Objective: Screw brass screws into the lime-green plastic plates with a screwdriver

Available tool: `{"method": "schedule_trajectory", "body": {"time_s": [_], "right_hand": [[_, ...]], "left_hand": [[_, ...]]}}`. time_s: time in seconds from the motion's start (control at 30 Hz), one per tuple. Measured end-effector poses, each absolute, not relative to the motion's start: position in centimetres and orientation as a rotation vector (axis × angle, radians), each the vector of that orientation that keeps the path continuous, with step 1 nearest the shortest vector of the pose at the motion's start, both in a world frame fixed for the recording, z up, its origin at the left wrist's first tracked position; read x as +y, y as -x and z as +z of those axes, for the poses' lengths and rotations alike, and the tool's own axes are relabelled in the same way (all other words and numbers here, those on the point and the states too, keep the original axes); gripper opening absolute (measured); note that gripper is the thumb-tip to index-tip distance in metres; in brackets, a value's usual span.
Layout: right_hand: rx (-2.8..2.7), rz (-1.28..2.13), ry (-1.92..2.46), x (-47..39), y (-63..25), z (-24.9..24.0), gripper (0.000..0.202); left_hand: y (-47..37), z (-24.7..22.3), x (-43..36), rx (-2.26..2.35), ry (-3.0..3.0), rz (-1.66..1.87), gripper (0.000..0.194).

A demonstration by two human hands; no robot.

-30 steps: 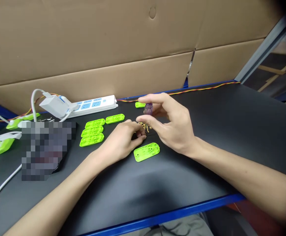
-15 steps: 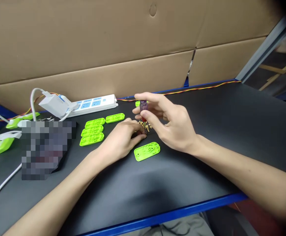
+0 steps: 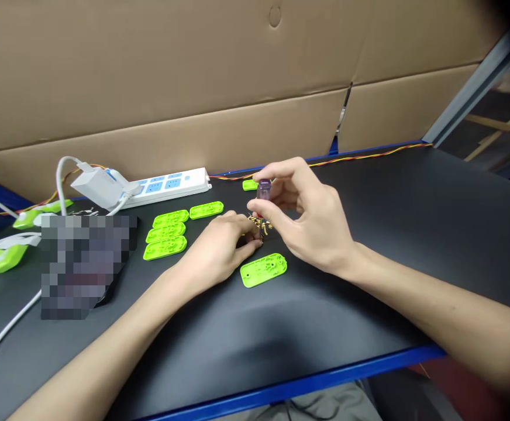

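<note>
My right hand is closed around the purple handle of a screwdriver, held upright with its shaft pointing down at the table. The tip reaches the fingertips of my left hand, which are pinched low on the table around something too small to make out. Small brass-coloured pieces lie loose just behind the shaft. Nearest to both hands, a lime-green plastic shell rests with its ribbed inside facing up. Another green shell lies beyond my right hand, partly hidden by it.
Several green shells lie left of my left hand. Behind them is a white power strip with a plugged-in charger. A blurred-out dark object and white cables are at left. Cardboard stands along the back.
The fingers of my right hand have shifted on the screwdriver handle, with thumb and index finger now around its top. My left hand stays in place.
</note>
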State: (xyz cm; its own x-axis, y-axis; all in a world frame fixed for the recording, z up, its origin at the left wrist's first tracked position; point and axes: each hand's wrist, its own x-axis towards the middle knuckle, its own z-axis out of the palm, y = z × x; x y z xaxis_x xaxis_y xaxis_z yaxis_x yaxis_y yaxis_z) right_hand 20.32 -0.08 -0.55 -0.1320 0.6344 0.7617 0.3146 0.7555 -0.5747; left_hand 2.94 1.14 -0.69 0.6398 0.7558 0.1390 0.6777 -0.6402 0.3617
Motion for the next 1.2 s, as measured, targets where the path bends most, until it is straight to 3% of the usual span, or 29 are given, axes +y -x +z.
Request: {"method": "schedule_trajectory", "body": {"time_s": [0.33,0.67,1.2], "right_hand": [[-1.741,0.229,0.721,-0.3,-20.1,-1.0,0.024],[-1.521,0.203,0.721,1.4,-21.5,-1.2,0.025],[-1.597,0.198,0.707,-0.1,-21.2,-0.7,0.025]], "left_hand": [[-3.1,-0.7,0.9,1.198,-2.595,0.431,0.014],[-3.0,2.2,-0.4,1.128,-2.659,0.314,0.017],[-4.0,1.1,-2.5,1.138,-2.885,0.249,0.024]]}}
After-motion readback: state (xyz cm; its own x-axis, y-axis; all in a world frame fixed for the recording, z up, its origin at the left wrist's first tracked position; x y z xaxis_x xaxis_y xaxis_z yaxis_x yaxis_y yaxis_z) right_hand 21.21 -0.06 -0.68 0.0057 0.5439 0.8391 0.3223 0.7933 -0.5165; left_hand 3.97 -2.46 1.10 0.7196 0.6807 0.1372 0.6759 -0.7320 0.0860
